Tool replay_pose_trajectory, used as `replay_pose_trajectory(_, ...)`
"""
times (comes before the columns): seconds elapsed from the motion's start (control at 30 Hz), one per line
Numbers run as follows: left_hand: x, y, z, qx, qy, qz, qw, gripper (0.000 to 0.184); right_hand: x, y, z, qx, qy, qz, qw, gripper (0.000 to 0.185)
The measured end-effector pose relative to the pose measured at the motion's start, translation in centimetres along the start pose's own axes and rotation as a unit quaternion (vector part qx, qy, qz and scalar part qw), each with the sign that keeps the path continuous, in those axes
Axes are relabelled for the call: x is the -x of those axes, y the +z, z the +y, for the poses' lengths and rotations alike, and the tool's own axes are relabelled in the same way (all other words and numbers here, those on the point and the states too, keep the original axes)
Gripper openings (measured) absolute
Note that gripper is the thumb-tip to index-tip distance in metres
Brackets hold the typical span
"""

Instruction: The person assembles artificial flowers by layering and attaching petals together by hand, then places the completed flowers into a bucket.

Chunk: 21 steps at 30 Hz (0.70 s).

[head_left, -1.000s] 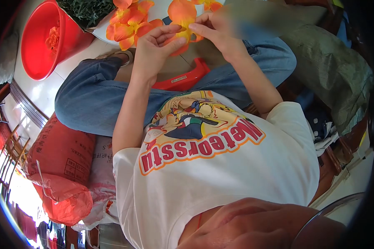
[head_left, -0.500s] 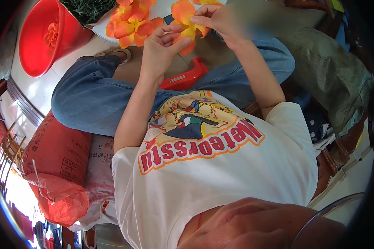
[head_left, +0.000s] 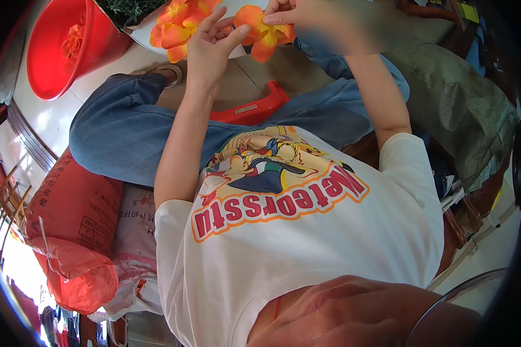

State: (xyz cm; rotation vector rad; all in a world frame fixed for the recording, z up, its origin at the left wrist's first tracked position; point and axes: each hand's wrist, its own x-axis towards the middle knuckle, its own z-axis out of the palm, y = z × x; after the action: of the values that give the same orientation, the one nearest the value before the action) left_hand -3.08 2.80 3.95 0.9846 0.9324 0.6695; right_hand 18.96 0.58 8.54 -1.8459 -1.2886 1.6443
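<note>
My right hand [head_left: 286, 13] pinches an orange and yellow artificial flower [head_left: 264, 39] by its upper right petals, at the top centre. To its left, my left hand [head_left: 209, 55] has its fingers spread, with the thumb tip at the edge of the flower's left petal. Just behind the left fingers, more orange flowers [head_left: 176, 36] lie on a white surface [head_left: 146, 33]. The back of my right hand is partly blurred.
A red bucket [head_left: 51, 55] with an orange flower inside stands at the upper left, beside dark green foliage [head_left: 124, 8]. Between my legs is a red plastic object [head_left: 252, 111]. Red sacks [head_left: 78, 202] lie left, a grey-green sack [head_left: 454, 110] right.
My left hand has let go of the flower, and its fingers have spread and moved left. My right hand still holds the flower, which has turned and shifted slightly.
</note>
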Motion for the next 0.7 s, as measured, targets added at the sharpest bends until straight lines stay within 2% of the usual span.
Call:
replay_pose_trajectory(0.23,-0.4,-0.7,0.9,-0.039,-0.040,-0.026,0.998,0.027,-0.4,0.1,-0.3,0.001,0.010,-0.010,1.000,0.026)
replay_pose_trajectory(0.33,-0.8,-1.0,-0.1,-0.017,-0.044,-0.032,0.998,0.020,-0.3,-0.2,-0.4,-0.026,0.012,-0.020,0.999,0.030)
replay_pose_trajectory(0.43,-0.7,-1.0,-0.4,-0.008,-0.065,-0.032,0.997,0.019,-0.1,-0.5,-0.9,-0.036,0.019,-0.033,0.999,0.031)
replay_pose_trajectory(0.53,-0.7,-0.9,-0.6,0.010,-0.062,-0.019,0.998,0.018,-1.4,-1.1,0.9,-0.068,-0.048,-0.089,0.993,0.029)
replay_pose_trajectory(0.63,-0.9,-1.0,-1.5,0.034,-0.071,-0.014,0.997,0.018,-0.9,-1.2,-0.3,-0.024,0.006,-0.055,0.998,0.027)
replay_pose_trajectory(0.7,-1.0,-1.0,-1.9,0.038,-0.085,-0.005,0.996,0.017,-1.3,-0.9,0.1,-0.019,0.008,-0.023,1.000,0.026)
